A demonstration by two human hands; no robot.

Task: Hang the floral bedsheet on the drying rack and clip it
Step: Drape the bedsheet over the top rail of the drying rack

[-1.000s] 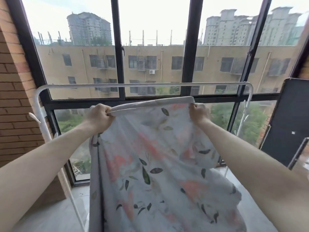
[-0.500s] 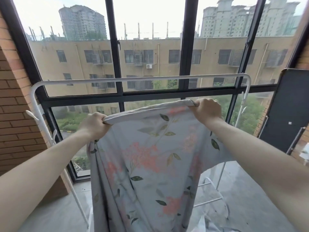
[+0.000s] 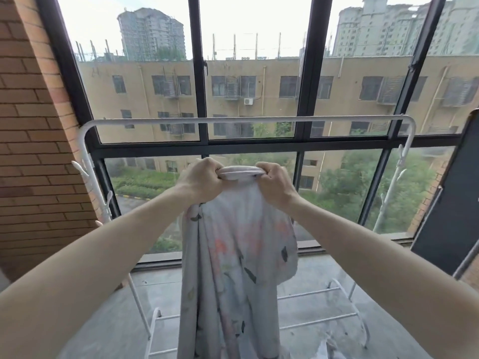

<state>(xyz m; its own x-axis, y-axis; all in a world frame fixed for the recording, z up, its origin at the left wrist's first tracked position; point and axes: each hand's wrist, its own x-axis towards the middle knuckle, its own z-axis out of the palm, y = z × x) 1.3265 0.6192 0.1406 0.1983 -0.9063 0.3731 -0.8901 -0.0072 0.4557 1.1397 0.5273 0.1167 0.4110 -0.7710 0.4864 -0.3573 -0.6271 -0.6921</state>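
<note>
1. Floral bedsheet point(image 3: 233, 255) hangs bunched from both hands in front of the person, below the top bar of the drying rack point(image 3: 248, 120) and not on it.
2. Its top edge is gathered into a short, thick roll that spans the small gap between the two fists.
3. Below that roll the cloth falls in long vertical folds down past the bottom of the view; pale grey ground, faded pink blooms and dark leaves show on it.
4. Left hand point(image 3: 201, 181) has its fingers curled tight around the left end of the gathered edge, knuckles up.
5. Right hand point(image 3: 274, 183) grips the right end the same way, fingers wrapped over the roll, thumb side toward the other hand.
6. Both hands sit close together, near the middle of the rack's width, with bare forearms reaching in from the lower corners.
7. Drying rack is white tubing: a horizontal top bar with rounded corners, side posts with small hooks, and low rails near the floor point(image 3: 160, 288).
8. Behind the rack stands a black-framed window point(image 3: 305, 141), with a tan building and trees beyond.
9. A brick wall point(image 3: 31, 141) fills the left side, and a dark panel point(image 3: 451, 203) leans at the right.
</note>
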